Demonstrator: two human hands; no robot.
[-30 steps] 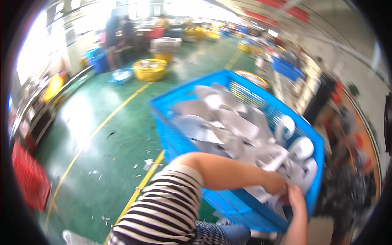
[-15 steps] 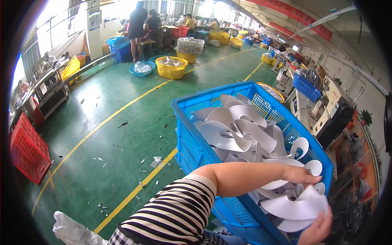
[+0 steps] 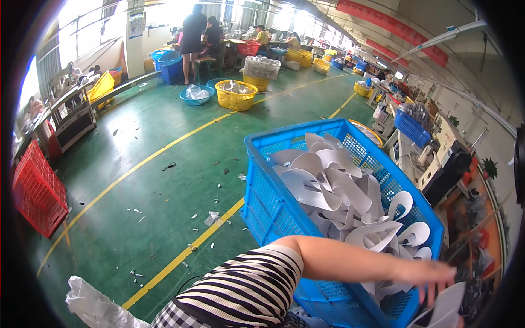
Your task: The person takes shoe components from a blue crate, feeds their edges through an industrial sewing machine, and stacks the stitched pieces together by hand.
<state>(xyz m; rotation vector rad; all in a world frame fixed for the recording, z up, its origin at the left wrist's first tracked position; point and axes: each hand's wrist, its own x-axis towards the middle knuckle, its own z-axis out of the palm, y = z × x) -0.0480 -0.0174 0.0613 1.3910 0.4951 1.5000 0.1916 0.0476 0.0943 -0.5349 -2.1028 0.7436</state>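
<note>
A big blue plastic crate (image 3: 262, 180) is heaped with loose white curved sheet pieces (image 3: 350, 188), bent and tangled together. My left arm, in a striped sleeve, reaches across the crate's near end. My left hand (image 3: 429, 275) is over the near right corner, slightly blurred, its fingers apart and pointing down. Just below those fingers, a white curved piece (image 3: 449, 305) is held up beyond the crate's rim. Only a sliver of my right hand (image 3: 460, 321) shows at the lower edge, against that piece; its fingers are mostly hidden.
A sewing machine (image 3: 445, 158) stands on a bench at the right. On the green floor lie a tilted red crate (image 3: 41, 188) and scattered scraps. Yellow baskets (image 3: 235, 98) and a blue basin (image 3: 197, 95) stand farther off, near several people. A white plastic bag (image 3: 95, 306) is at lower left.
My hands have moved right, toward the crate's near corner, and the white piece has come out past the rim with them. My right hand has mostly left the view.
</note>
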